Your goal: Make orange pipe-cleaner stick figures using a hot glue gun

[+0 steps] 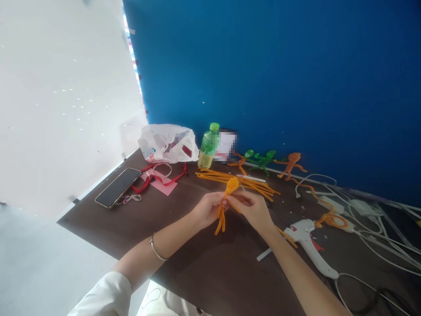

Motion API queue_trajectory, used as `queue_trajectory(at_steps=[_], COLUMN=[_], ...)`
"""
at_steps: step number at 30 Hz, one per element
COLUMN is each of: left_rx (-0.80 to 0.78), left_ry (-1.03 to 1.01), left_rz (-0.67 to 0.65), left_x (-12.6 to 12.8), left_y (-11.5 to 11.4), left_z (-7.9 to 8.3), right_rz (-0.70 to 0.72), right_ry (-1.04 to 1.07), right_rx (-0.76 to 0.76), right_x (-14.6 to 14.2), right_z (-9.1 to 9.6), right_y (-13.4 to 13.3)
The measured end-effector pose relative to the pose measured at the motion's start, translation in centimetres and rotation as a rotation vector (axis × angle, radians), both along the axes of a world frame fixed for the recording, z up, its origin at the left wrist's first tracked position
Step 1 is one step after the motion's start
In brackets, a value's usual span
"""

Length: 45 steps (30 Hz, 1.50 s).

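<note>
Between my two hands is an orange pipe-cleaner figure (232, 186), its rounded, coiled top pointing up and several loose stems hanging below. My left hand (210, 209) pinches it from the left, just under the coiled part. From the right, the fingers of my right hand (255, 210) are closed on one of its stems near the same spot. Behind the hands lies a bundle of straight orange pipe cleaners (259, 186). Another loose orange stem (287, 237) rests beside my right forearm.
A white glue gun (311, 245) lies at right, near tangled white cables (378, 224). Finished-looking orange (291, 166) and green (265, 161) figures lean by the blue wall. A green-capped bottle (208, 147), white plastic bag (167, 142) and phone (118, 188) stand or lie farther left.
</note>
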<state>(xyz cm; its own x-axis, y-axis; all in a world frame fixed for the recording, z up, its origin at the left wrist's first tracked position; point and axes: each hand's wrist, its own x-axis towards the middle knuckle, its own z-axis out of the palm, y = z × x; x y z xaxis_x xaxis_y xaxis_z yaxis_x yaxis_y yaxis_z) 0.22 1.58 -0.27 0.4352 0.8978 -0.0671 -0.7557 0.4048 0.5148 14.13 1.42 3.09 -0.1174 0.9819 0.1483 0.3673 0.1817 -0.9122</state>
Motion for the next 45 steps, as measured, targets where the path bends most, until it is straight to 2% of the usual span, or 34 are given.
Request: queue_trajectory(at_steps=[8,12,16,21,24,29,32,38,42,45], left_rx=[-0.027,-0.065,-0.173,-0.224,-0.179,-0.018,0.09,0.144,0.129,0.129], left_ry=[-0.016,-0.034,-0.067,-0.068,0.011,0.236,0.299,0.301,0.269,0.255], left_rz=[-0.125,-0.157,-0.242,-0.262,-0.217,-0.177,-0.169,-0.268,-0.322,-0.298], left_x=[-0.5,-0.6,-0.6,-0.5,-0.4,-0.5,-0.6,-0.9,-0.9,-0.8], left_y=[0.2,0.1,0.0,0.1,0.2,0.4,0.5,0.4,0.3,0.1], left_z=[0.2,0.4,0.6,0.2,0.0,-0.4,-0.7,-0.8,-0.3,0.0], right_rz=[0.063,0.063,0.042,0.103,0.14,0.104,0.116,0.266,0.259,0.224], right_ry=[0.173,0.166,0.106,0.228,0.232,0.164,0.081,0.132,0.24,0.281], right_rx=[-0.165,-0.116,-0.06,-0.158,-0.191,-0.119,-0.112,-0.225,-0.228,-0.203], right_x=[0.4,0.6,0.9,0.9,0.8,1.1,1.4,2.0,2.1,1.8], right_z=[-0.4,-0.8,-1.2,-1.5,-1.4,-0.8,-0.2,0.0,-1.0,-1.5], right_y=[0.4,0.3,-0.1,-0.3,-0.2,-0.1,-0.2,-0.7,-0.6,-0.6])
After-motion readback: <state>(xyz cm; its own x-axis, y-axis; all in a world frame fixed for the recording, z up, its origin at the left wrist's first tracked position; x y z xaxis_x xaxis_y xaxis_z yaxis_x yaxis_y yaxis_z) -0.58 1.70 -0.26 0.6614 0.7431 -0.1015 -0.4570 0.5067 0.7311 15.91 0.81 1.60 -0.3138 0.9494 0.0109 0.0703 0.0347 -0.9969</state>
